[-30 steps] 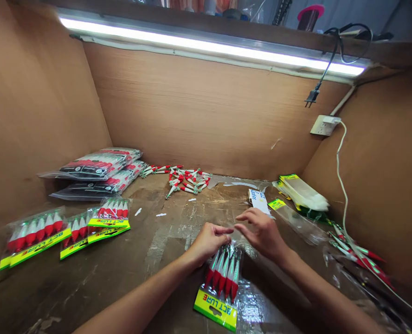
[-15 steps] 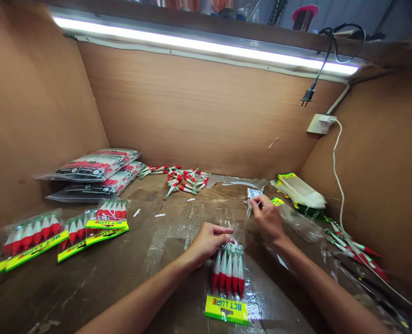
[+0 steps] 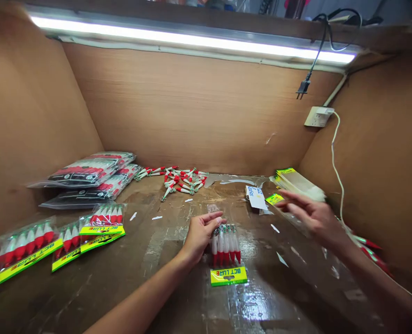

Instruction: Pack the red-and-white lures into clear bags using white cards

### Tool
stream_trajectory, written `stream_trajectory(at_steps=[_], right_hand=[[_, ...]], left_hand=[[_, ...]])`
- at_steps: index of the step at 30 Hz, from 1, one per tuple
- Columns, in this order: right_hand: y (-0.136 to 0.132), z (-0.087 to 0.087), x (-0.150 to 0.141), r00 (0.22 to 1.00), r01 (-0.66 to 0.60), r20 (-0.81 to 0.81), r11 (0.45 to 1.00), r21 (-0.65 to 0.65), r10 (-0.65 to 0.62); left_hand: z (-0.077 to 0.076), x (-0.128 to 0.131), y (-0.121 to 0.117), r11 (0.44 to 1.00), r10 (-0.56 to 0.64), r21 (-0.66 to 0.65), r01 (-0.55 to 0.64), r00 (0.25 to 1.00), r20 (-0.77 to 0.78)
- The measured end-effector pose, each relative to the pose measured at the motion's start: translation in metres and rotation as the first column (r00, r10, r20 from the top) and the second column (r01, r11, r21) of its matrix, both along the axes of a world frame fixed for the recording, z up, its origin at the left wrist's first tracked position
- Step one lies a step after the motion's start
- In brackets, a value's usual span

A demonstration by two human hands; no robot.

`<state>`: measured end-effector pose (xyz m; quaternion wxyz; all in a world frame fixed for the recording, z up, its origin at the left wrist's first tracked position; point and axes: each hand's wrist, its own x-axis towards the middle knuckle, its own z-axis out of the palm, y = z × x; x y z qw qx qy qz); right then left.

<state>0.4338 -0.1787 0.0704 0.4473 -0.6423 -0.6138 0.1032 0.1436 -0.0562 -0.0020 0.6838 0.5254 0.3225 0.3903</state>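
My left hand (image 3: 201, 234) is closed in a pinch on the open end of a clear bag of fishing lures (image 3: 227, 246). The bag lies on the table with several red-and-white lures side by side inside, and its yellow "BCT LURE" header (image 3: 228, 276) points toward me. To the right, my right hand (image 3: 312, 215) is slightly blurred, fingers stretched out and apart, with nothing seen in them. It hovers over a clear bag with a yellow header (image 3: 274, 199), close to a stack of flat bags (image 3: 299, 183). Beside these lies a white card with blue handwriting (image 3: 256, 198).
Filled lure packs (image 3: 28, 246) lie at the left, in front of stacked larger bags of lures (image 3: 87, 174). Loose lures (image 3: 183, 181) are heaped at the back. A white cable (image 3: 334, 153) runs down the right wall past more lures (image 3: 373, 255). Paper scraps (image 3: 281, 260) dot the table.
My right hand has moved right, away from the white card toward the flat bags, and its fingers have spread. My left hand and the lure bag sit slightly farther from me.
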Motion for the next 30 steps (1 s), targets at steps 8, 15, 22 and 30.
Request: stream_trajectory(at_steps=[8,15,22,30], right_hand=[[0.065,-0.06,-0.086,0.833,-0.429,-0.47,0.878,-0.214,0.292],[0.079,-0.089,-0.077,0.796,-0.451,-0.551,0.852,-0.267,0.249],[0.082,-0.098,-0.068,0.715,-0.598,-0.636,0.723,-0.345,0.288],[0.084,-0.106,-0.067,0.902,-0.42,-0.232,0.866,-0.273,0.365]], left_hand=[[-0.004,0.003,-0.003,0.989,-0.101,0.097,0.108,0.992,-0.073],[-0.015,-0.012,0.033,0.933,-0.181,0.22,0.285,0.9,-0.396],[-0.019,-0.014,0.044,0.86,-0.21,0.302,0.411,0.825,-0.524],[-0.01,-0.017,0.041,0.786,-0.131,0.421,0.453,0.787,-0.602]])
